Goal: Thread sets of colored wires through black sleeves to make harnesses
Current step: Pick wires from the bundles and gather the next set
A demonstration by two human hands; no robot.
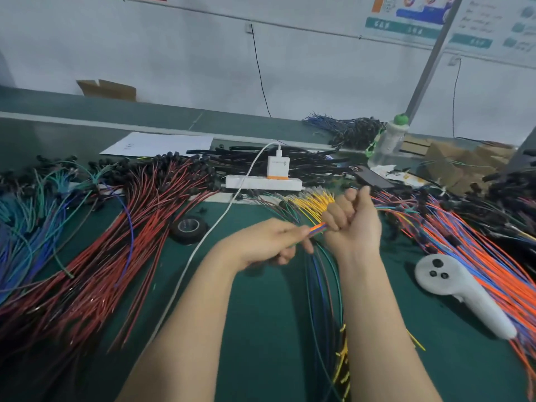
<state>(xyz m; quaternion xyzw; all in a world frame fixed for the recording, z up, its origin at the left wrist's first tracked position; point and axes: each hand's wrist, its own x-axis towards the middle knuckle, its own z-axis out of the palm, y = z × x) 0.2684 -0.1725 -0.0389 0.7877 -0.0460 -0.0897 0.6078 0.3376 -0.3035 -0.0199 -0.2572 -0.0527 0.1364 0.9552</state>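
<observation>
The person's left hand (269, 242) pinches a small bunch of thin orange, blue and green wires (317, 227) near its tips. This is probably to keep the ends tight together so they can slip into a tube. The right hand (352, 224) is curled in a fist around the same bunch, just beside the left fingers. The long tails hang down toward the person. The fist may hide a black sleeve, but that cannot be told. The pile of long black rubber sleeves (290, 162) lies far back on the flat green table top (261, 329), behind a white plastic power strip (262, 182).
</observation>
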